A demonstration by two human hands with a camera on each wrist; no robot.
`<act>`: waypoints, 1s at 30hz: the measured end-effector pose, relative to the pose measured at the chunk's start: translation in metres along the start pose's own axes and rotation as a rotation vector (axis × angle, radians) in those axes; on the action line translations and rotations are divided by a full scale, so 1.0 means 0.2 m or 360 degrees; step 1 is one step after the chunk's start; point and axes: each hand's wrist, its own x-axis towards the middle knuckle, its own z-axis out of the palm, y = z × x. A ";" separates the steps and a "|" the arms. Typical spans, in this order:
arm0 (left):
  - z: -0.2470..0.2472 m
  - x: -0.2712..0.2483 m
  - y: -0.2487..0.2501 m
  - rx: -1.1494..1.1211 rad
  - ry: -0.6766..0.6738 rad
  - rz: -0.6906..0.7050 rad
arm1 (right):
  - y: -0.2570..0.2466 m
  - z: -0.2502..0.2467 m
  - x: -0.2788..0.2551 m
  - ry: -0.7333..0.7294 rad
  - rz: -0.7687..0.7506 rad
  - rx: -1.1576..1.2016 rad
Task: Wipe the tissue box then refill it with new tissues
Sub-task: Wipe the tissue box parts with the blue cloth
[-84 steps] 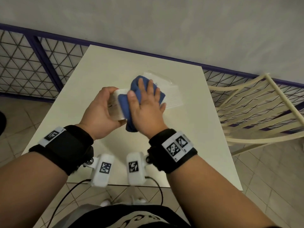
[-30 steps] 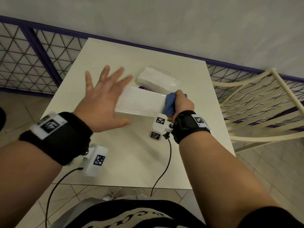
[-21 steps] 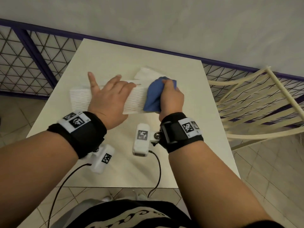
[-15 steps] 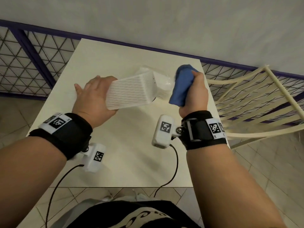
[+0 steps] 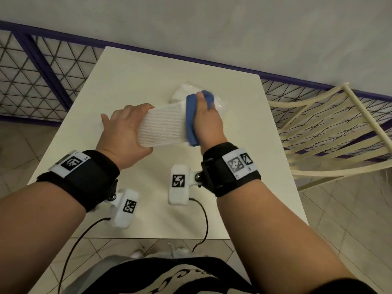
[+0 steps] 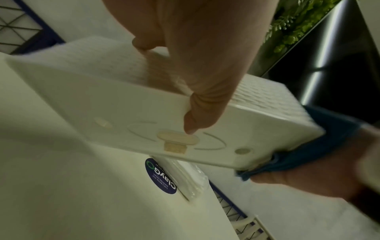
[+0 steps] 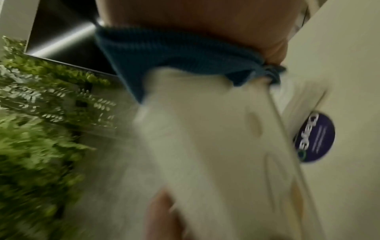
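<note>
My left hand (image 5: 125,128) grips the white textured tissue box (image 5: 162,128) by its left end and holds it tilted above the table (image 5: 131,81). In the left wrist view the thumb lies on the box's smooth underside (image 6: 127,120) beside a beige latch. My right hand (image 5: 206,122) grips a folded blue cloth (image 5: 191,119) and presses it against the box's right end; the same cloth (image 6: 320,146) wraps that corner. A clear-wrapped pack of new tissues (image 5: 191,92) lies on the table behind the box, its blue round label (image 6: 161,176) showing.
A cream wire chair (image 5: 331,132) stands close to the table's right side. A purple-framed mesh railing (image 5: 38,77) runs along the left and behind, with a grey wall beyond. Green foliage (image 7: 41,129) shows in the right wrist view.
The box went from lying on the table to lifted in my left hand. My right hand swung the cloth away, then brought it back against the box's right end.
</note>
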 end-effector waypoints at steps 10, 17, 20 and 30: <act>-0.03 -0.04 -0.04 -0.0024 0.0026 0.0012 | 0.02 -0.04 0.08 -0.0041 0.0089 0.0072; 0.02 -0.03 -0.08 -0.0030 0.0035 -0.0041 | 0.01 0.19 -0.15 -0.0060 -0.0284 -0.0043; 0.01 -0.05 -0.07 -0.0079 0.0064 -0.0016 | 0.02 0.13 -0.12 -0.0033 -0.0254 0.0104; 0.00 -0.09 -0.05 0.0051 -0.0014 0.0149 | 0.22 -0.14 0.11 -0.0015 0.0292 0.0212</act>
